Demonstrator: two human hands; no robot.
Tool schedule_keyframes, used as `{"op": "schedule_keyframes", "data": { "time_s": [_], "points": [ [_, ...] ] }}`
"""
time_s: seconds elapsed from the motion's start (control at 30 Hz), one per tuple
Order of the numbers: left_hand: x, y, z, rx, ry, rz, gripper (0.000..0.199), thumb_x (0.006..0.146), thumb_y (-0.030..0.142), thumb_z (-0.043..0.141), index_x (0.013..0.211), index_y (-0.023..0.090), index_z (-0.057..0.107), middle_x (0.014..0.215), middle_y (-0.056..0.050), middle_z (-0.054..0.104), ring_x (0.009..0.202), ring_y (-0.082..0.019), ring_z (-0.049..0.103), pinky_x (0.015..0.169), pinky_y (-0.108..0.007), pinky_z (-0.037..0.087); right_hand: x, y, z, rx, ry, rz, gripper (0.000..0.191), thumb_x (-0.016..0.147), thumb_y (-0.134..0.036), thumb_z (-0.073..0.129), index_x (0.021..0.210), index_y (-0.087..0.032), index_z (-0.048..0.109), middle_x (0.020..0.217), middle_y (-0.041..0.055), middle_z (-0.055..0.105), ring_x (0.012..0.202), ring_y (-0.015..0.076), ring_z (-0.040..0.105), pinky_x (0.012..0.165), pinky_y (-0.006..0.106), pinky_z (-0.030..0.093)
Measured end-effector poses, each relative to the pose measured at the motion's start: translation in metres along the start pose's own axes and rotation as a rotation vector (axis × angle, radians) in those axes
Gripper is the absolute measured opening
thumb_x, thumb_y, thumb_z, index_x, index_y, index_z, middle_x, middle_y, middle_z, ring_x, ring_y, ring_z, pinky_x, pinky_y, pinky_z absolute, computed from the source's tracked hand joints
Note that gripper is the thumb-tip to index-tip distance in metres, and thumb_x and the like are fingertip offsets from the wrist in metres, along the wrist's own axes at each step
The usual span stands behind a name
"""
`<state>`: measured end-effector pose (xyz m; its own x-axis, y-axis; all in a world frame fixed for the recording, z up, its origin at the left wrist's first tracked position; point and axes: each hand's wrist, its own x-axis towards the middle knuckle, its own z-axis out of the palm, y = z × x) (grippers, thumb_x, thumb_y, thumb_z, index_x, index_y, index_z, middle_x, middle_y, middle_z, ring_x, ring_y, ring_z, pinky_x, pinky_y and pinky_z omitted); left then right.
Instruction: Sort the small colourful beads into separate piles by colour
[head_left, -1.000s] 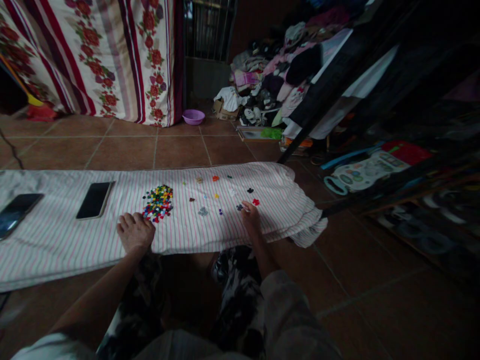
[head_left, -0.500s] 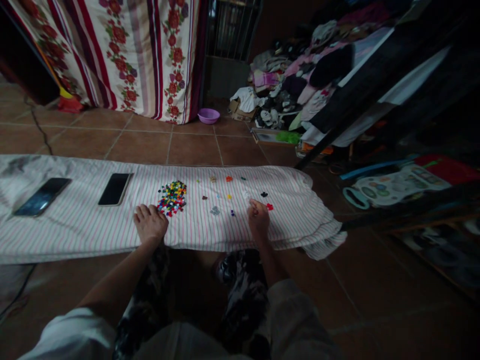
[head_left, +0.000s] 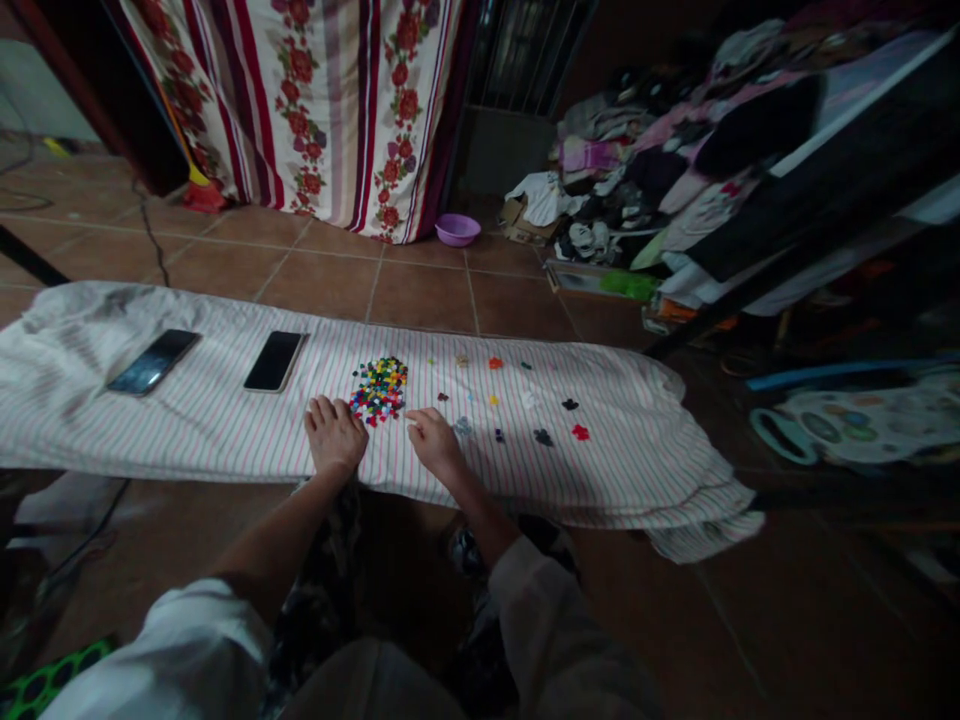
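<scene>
A heap of small multicoloured beads or pegs (head_left: 379,390) lies on a striped cloth (head_left: 600,490). My left hand (head_left: 335,437) rests palm down at the heap's lower left, fingers stretched out. At the heap's lower right edge is my right hand (head_left: 435,442), its fingers drawn together and the index finger pointing left; anything between the fingertips is too small to make out. Right of the heap, pieces sit in small colour groups, among them orange (head_left: 495,363), yellow (head_left: 493,400), black (head_left: 570,404), red (head_left: 580,432), dark grey (head_left: 543,437) and light grey (head_left: 463,427).
Two phones, one dark (head_left: 154,362) and one pale-edged (head_left: 274,361), lie on the cloth to the left. Beyond are a floral curtain (head_left: 337,110), a purple basin (head_left: 457,230) and heaped clothes (head_left: 637,150). A dark metal bar slants up at the right.
My right hand has moved left, from the white pieces to the edge of the heap. My left hand stays beside the heap. The whole view has shifted with my head.
</scene>
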<state>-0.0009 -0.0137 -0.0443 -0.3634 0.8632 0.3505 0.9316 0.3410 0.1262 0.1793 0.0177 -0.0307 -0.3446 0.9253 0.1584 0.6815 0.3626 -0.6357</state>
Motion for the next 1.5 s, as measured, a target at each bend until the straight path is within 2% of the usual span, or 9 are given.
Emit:
{"op": "schedule_keyframes", "data": {
  "time_s": [0.13, 0.33, 0.63, 0.83, 1.03, 1.23, 1.5],
  "points": [
    [0.001, 0.001, 0.0, -0.006, -0.01, -0.006, 0.048, 0.087, 0.03, 0.033, 0.12, 0.002, 0.052, 0.135, -0.027, 0.045, 0.135, -0.037, 0.031, 0.108, -0.051, 0.026, 0.02, -0.012, 0.011, -0.104, -0.03, 0.021, 0.033, 0.086, -0.018, 0.048, 0.114, -0.022, 0.064, 0.106, 0.0067, 0.063, 0.1, 0.0178, 0.058, 0.089, 0.028, 0.045],
    [0.002, 0.002, -0.002, 0.002, -0.03, -0.019, 0.047, 0.086, 0.03, 0.033, 0.12, 0.003, 0.051, 0.137, -0.027, 0.044, 0.136, -0.037, 0.031, 0.108, -0.051, 0.026, 0.035, -0.013, 0.018, -0.19, -0.037, 0.103, 0.029, 0.09, -0.019, 0.045, 0.112, -0.025, 0.063, 0.103, 0.0053, 0.063, 0.094, 0.0172, 0.059, 0.08, 0.026, 0.044],
    [0.001, 0.001, 0.001, 0.013, -0.036, -0.019, 0.048, 0.087, 0.031, 0.032, 0.12, 0.002, 0.051, 0.137, -0.028, 0.043, 0.135, -0.038, 0.031, 0.108, -0.05, 0.026, 0.028, -0.009, 0.023, -0.19, 0.036, 0.111, 0.03, 0.09, -0.016, 0.042, 0.11, -0.023, 0.063, 0.103, 0.0054, 0.064, 0.095, 0.0167, 0.058, 0.08, 0.025, 0.043],
    [0.001, 0.001, 0.0, -0.034, -0.028, -0.021, 0.048, 0.087, 0.03, 0.032, 0.121, 0.001, 0.051, 0.137, -0.027, 0.043, 0.137, -0.037, 0.028, 0.109, -0.051, 0.024, 0.025, -0.008, 0.019, -0.192, -0.014, 0.059, 0.041, 0.086, -0.015, 0.045, 0.122, -0.029, 0.059, 0.105, 0.0035, 0.061, 0.095, 0.0154, 0.058, 0.079, 0.023, 0.044],
    [0.001, 0.001, -0.002, -0.075, -0.029, -0.027, 0.048, 0.086, 0.029, 0.032, 0.121, 0.002, 0.052, 0.137, -0.027, 0.043, 0.138, -0.036, 0.027, 0.109, -0.052, 0.024, 0.028, -0.01, 0.018, -0.228, -0.06, 0.048, 0.032, 0.091, -0.022, 0.046, 0.118, -0.03, 0.062, 0.106, 0.0035, 0.06, 0.096, 0.015, 0.058, 0.078, 0.022, 0.043],
    [0.002, 0.002, -0.003, -0.037, -0.031, -0.022, 0.046, 0.086, 0.029, 0.032, 0.118, 0.002, 0.052, 0.137, -0.027, 0.043, 0.137, -0.036, 0.029, 0.109, -0.051, 0.025, 0.029, -0.013, 0.018, -0.221, -0.042, 0.075, 0.024, 0.091, -0.023, 0.048, 0.109, -0.028, 0.063, 0.102, 0.0013, 0.062, 0.092, 0.0135, 0.058, 0.075, 0.021, 0.042],
    [0.001, 0.002, -0.001, -0.026, -0.031, -0.024, 0.047, 0.087, 0.03, 0.031, 0.12, 0.004, 0.051, 0.137, -0.027, 0.043, 0.138, -0.036, 0.028, 0.108, -0.051, 0.026, 0.023, -0.005, 0.026, -0.102, 0.1, 0.046, 0.016, 0.089, -0.026, 0.051, 0.1, -0.024, 0.063, 0.098, 0.0011, 0.064, 0.093, 0.0139, 0.06, 0.077, 0.022, 0.043]
  ]
}}
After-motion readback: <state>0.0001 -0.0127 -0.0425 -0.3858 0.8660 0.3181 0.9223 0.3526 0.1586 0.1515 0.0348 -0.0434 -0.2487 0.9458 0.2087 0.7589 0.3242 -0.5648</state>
